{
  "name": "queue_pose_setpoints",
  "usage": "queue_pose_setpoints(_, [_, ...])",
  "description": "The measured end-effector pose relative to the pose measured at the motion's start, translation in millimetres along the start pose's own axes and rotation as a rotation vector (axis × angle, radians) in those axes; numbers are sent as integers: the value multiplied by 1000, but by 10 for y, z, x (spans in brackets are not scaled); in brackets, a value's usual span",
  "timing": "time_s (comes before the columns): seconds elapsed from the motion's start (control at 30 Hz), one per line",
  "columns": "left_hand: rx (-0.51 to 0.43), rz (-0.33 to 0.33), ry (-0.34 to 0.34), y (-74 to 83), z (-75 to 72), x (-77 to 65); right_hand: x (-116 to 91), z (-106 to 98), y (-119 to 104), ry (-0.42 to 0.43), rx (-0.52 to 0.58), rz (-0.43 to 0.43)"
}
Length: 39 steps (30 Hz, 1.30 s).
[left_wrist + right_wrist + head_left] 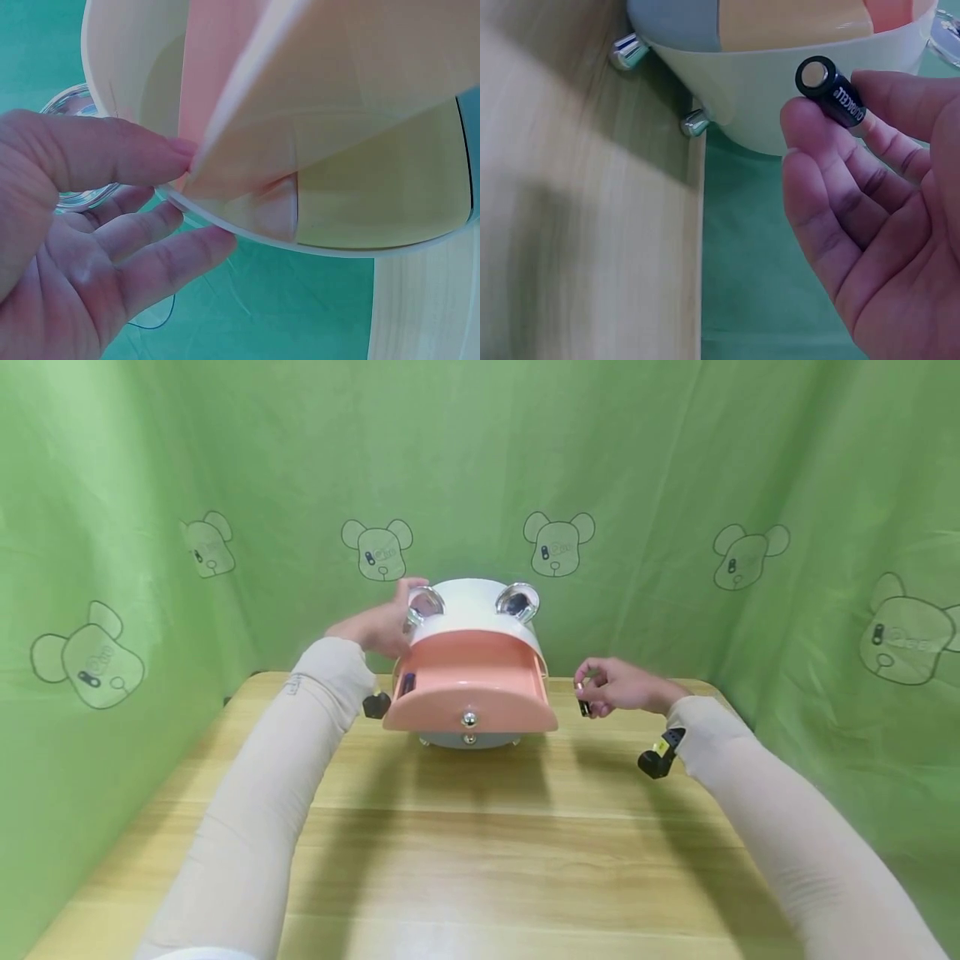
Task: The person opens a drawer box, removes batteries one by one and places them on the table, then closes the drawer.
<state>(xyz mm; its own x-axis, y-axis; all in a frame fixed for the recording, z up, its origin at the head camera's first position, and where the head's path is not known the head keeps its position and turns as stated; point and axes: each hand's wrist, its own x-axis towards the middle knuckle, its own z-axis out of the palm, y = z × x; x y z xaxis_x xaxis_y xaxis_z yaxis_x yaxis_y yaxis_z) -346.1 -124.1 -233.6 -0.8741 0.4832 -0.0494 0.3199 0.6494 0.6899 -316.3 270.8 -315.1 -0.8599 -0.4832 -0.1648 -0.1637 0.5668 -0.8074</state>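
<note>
"Well, why does the left hand [386,625] pinch the rim of the white box [465,602]?"
"Probably for keeping it steady. The pink drawer [431,712] stands open below those fingers, and a small dark object [407,683] lies in its side nearest to them."
"And the right hand [622,685]?"
"Thumb and fingertips hold narrowly a black battery [832,94], well apart from the drawer; one end is free, maybe for easier turning."

A light wooden table [480,852] carries a drawer box [468,602] standing on short silver feet [696,122]. The table reaches left, right and in front of the drawer box.
</note>
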Motion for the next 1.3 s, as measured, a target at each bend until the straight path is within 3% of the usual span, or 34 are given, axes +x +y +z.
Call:
queue_pose_setpoints(0.57, [16,-3,13,10,21,-21,-14,156,307,10,89,25])
queue_pose_setpoints(1.3, [26,2,18,1,31,22,-6,273,704,44,90,55])
